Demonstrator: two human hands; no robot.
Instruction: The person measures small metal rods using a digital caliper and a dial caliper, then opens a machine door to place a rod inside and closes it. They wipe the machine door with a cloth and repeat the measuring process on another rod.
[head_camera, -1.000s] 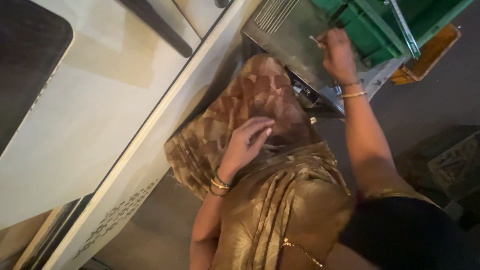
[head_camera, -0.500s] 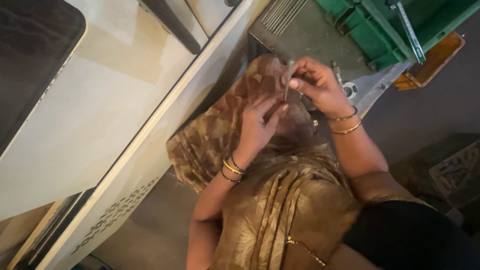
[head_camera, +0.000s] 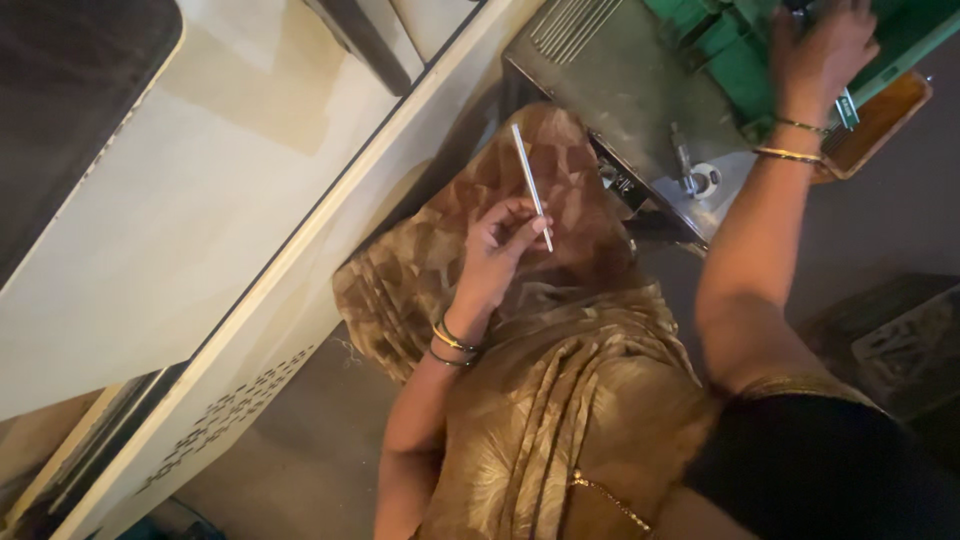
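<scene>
Right hand fingers cut by top edge — grasp unclear; green machine cropped.

A thin white stick is slanting up and away from the left hand, which is pinching it near its lower end just over the gold patterned cloth. The cloth is lying bunched and draped across the lap. Well apart from the stick, the right hand is resting spread on the green machine, fingers down.
</scene>
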